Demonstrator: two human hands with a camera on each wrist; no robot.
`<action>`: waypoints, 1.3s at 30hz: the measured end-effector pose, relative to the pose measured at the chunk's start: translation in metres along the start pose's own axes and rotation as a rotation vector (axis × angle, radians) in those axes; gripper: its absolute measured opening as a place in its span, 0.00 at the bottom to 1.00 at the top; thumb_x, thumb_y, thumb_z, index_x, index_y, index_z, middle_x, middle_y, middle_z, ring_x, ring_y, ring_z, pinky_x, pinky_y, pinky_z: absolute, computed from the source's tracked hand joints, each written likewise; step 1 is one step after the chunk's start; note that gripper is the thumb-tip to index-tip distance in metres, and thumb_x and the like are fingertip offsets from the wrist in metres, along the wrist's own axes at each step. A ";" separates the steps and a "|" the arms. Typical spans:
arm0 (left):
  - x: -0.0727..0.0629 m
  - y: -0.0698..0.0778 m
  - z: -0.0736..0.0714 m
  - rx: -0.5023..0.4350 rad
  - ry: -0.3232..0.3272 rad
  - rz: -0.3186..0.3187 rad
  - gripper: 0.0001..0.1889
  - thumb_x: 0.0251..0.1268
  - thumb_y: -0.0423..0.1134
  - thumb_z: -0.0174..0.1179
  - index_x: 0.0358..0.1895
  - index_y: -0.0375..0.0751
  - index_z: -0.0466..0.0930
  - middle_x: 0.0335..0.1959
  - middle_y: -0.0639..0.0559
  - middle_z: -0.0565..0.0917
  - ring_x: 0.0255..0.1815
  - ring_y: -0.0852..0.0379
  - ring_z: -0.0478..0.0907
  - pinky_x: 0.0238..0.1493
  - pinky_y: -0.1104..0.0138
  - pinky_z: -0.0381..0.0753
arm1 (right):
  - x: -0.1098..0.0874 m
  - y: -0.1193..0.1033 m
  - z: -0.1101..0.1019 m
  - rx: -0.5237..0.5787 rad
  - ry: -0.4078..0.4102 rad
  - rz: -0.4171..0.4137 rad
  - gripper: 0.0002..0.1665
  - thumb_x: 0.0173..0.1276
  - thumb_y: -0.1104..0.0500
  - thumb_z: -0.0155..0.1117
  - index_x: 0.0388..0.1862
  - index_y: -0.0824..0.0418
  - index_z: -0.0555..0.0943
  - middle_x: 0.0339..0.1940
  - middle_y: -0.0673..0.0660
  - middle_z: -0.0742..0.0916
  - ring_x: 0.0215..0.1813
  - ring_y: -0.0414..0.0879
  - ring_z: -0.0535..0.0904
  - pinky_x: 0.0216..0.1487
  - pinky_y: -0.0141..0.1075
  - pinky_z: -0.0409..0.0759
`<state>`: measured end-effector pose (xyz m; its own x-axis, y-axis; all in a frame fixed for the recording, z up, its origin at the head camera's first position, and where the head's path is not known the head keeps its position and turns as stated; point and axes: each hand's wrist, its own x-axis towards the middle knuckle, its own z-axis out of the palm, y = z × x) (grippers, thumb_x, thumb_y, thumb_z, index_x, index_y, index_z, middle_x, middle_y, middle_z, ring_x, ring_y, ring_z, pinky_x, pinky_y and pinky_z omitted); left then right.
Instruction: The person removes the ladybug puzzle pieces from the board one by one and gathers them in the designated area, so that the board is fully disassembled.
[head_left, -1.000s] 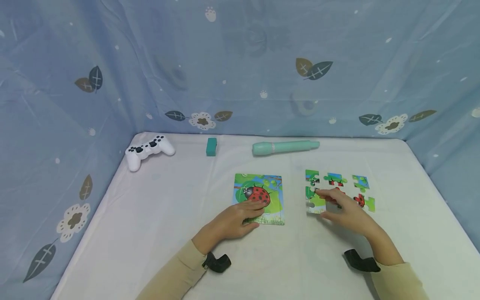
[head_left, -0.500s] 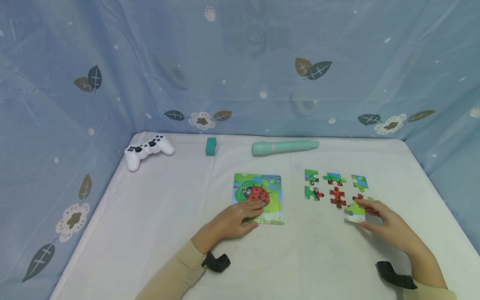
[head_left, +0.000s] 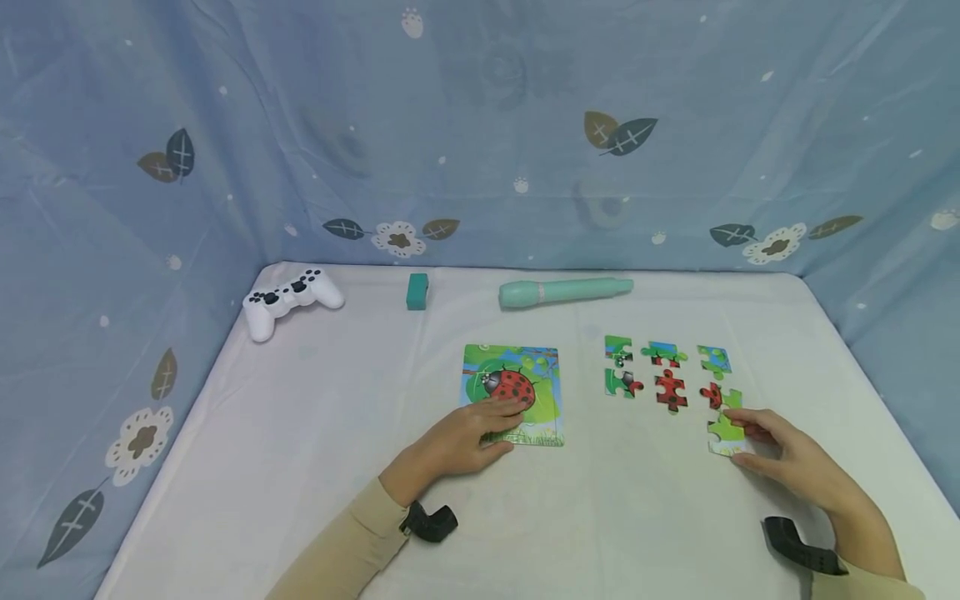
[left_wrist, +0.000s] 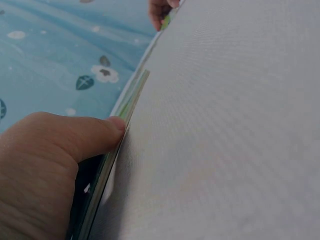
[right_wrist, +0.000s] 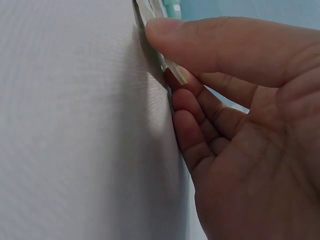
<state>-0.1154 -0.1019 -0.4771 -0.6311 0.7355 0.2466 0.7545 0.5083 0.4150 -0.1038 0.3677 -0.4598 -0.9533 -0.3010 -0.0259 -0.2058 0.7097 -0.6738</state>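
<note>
My right hand (head_left: 791, 458) pinches a green jigsaw piece (head_left: 722, 432) between thumb and fingers at the lower right of the loose pieces. In the right wrist view the thumb (right_wrist: 162, 32) lies on the piece's near edge, close over the cloth. The held piece overlaps the lower part of a red and green piece (head_left: 732, 398) in the head view. My left hand (head_left: 465, 437) rests with extended fingers on the ladybug puzzle board (head_left: 543, 421). Its thumb (left_wrist: 112, 131) touches the board's near edge in the left wrist view.
Several other jigsaw pieces lie in two rows, among them a red one (head_left: 670, 392) and a blue and green one (head_left: 715, 360). At the back are a white game controller (head_left: 288, 302), a teal block (head_left: 417, 292) and a mint-green microphone-shaped thing (head_left: 562, 291).
My right hand has carried the green piece rightward from the left column to below the right-hand pieces. My left hand has stayed on the board.
</note>
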 end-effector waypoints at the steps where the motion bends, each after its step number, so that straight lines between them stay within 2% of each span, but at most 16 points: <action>1: 0.000 0.000 0.000 -0.001 0.000 -0.002 0.22 0.66 0.43 0.59 0.61 0.37 0.75 0.67 0.49 0.72 0.68 0.54 0.68 0.70 0.62 0.67 | 0.000 0.000 0.000 0.004 0.000 -0.011 0.31 0.61 0.60 0.68 0.61 0.68 0.71 0.51 0.24 0.67 0.47 0.17 0.64 0.41 0.14 0.64; 12: 0.000 0.000 -0.002 -0.011 -0.009 -0.019 0.23 0.67 0.44 0.58 0.62 0.38 0.74 0.68 0.50 0.70 0.69 0.55 0.66 0.71 0.63 0.65 | 0.005 0.002 0.002 0.013 0.009 -0.081 0.31 0.59 0.65 0.69 0.60 0.71 0.71 0.52 0.27 0.67 0.50 0.15 0.62 0.45 0.10 0.60; 26: -0.001 0.002 -0.003 -0.008 -0.008 -0.022 0.22 0.67 0.44 0.58 0.61 0.38 0.75 0.67 0.49 0.71 0.69 0.54 0.67 0.69 0.62 0.67 | 0.002 -0.007 -0.004 0.004 0.052 -0.080 0.33 0.58 0.63 0.70 0.61 0.69 0.71 0.52 0.25 0.69 0.51 0.15 0.62 0.45 0.10 0.59; 30: -0.002 0.002 -0.003 -0.011 -0.002 -0.028 0.23 0.66 0.44 0.59 0.61 0.37 0.75 0.67 0.48 0.72 0.68 0.54 0.68 0.68 0.62 0.69 | 0.008 -0.023 -0.001 0.006 0.034 -0.093 0.32 0.59 0.61 0.70 0.62 0.64 0.71 0.55 0.31 0.70 0.53 0.15 0.61 0.46 0.09 0.58; 33: -0.002 0.003 -0.002 -0.018 0.002 -0.037 0.23 0.66 0.44 0.59 0.61 0.37 0.75 0.67 0.48 0.72 0.68 0.54 0.67 0.68 0.62 0.69 | 0.017 -0.038 0.004 0.010 0.016 -0.116 0.32 0.60 0.60 0.69 0.63 0.62 0.71 0.56 0.40 0.72 0.54 0.16 0.61 0.47 0.09 0.58; 36: -0.002 0.002 -0.002 -0.022 0.010 -0.046 0.24 0.65 0.45 0.60 0.61 0.38 0.75 0.67 0.49 0.71 0.69 0.54 0.66 0.68 0.62 0.69 | 0.029 -0.052 0.012 0.026 0.000 -0.166 0.32 0.60 0.61 0.69 0.63 0.62 0.72 0.57 0.52 0.76 0.55 0.19 0.64 0.50 0.11 0.61; 39: -0.002 0.002 -0.002 -0.021 0.025 -0.040 0.25 0.65 0.45 0.61 0.62 0.37 0.74 0.67 0.49 0.71 0.70 0.54 0.65 0.68 0.63 0.69 | 0.043 -0.068 0.023 0.039 -0.028 -0.229 0.32 0.59 0.62 0.70 0.62 0.61 0.72 0.57 0.57 0.77 0.57 0.26 0.69 0.53 0.14 0.65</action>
<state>-0.1131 -0.1038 -0.4754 -0.6649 0.7034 0.2513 0.7251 0.5271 0.4432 -0.1255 0.2920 -0.4325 -0.8763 -0.4688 0.1108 -0.4065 0.5961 -0.6923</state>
